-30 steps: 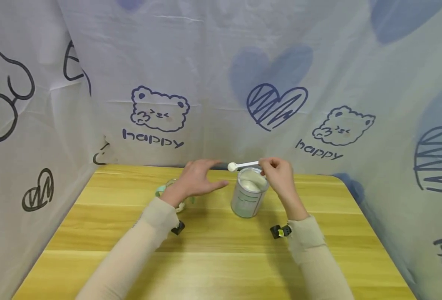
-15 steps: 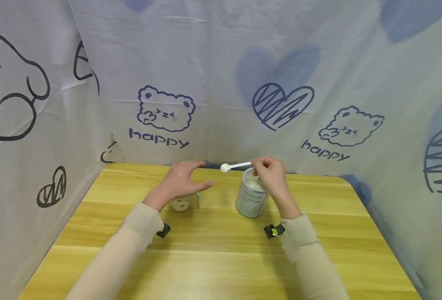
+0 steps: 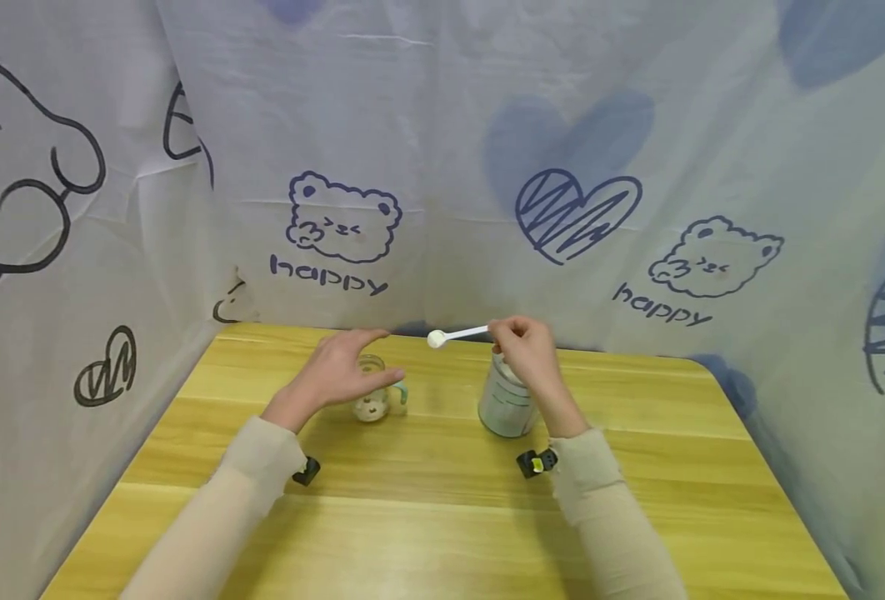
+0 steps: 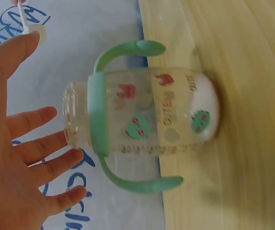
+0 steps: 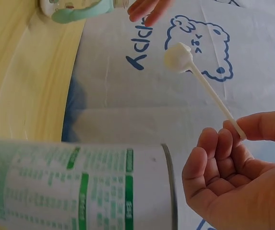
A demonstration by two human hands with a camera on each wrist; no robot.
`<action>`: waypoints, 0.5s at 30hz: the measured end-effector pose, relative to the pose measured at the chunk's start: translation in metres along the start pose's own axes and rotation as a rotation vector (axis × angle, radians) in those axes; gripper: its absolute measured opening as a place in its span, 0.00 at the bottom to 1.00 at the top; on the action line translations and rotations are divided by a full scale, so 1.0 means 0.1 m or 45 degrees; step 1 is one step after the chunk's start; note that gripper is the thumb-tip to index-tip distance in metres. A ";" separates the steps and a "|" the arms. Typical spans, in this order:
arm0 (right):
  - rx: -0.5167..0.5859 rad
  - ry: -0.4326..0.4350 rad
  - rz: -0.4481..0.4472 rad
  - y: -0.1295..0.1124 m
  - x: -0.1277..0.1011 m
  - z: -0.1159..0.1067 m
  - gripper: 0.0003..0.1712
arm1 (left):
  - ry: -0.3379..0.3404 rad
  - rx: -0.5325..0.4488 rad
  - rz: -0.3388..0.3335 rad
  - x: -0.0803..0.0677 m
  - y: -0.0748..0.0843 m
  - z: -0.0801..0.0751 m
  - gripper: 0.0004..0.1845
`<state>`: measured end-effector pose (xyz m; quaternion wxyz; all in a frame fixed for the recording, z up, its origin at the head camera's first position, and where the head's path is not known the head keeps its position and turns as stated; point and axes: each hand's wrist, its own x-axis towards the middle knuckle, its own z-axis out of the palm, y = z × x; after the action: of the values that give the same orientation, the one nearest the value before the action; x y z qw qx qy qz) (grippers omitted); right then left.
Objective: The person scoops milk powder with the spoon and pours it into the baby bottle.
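Note:
My right hand (image 3: 528, 354) pinches the end of a white measuring scoop (image 5: 213, 97) between thumb and forefinger. White powder heaps the scoop's bowl, held level in the air left of the milk powder can (image 3: 504, 402). That can, pale with green print, stands partly behind my right hand. Under my left hand (image 3: 333, 371) stands a clear baby bottle (image 4: 147, 112) with mint-green handles and an uncapped neck. White powder lies at its bottom. My left fingers are spread around the bottle's neck without gripping; in the left wrist view they reach beside its rim.
The wood-grain table (image 3: 412, 533) carries the bottle and can near its back edge. A pale cloth (image 3: 442, 167) with bear and heart drawings hangs behind and along both sides.
My right hand has carried the loaded scoop leftward, from over the can toward the bottle. The left hand has shifted left, and more of the bottle now shows. The head view has turned slightly left.

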<state>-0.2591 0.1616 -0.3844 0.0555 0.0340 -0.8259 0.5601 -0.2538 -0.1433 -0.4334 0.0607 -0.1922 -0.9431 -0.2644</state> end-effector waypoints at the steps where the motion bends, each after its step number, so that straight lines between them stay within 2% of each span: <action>1: 0.002 -0.002 -0.004 0.00 0.00 0.02 0.16 | 0.002 -0.002 -0.005 -0.01 -0.02 0.00 0.47; 7: 0.020 -0.012 -0.037 -0.01 0.01 0.15 0.15 | 0.009 -0.007 -0.030 -0.10 -0.13 0.02 0.47; 15: 0.072 -0.030 -0.028 -0.01 0.01 0.31 0.17 | -0.016 -0.030 -0.104 -0.20 -0.25 0.04 0.48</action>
<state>-0.2613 0.1329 -0.3947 0.0509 0.0511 -0.8099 0.5821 -0.2460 -0.1679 -0.4529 0.0417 -0.1558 -0.9473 -0.2767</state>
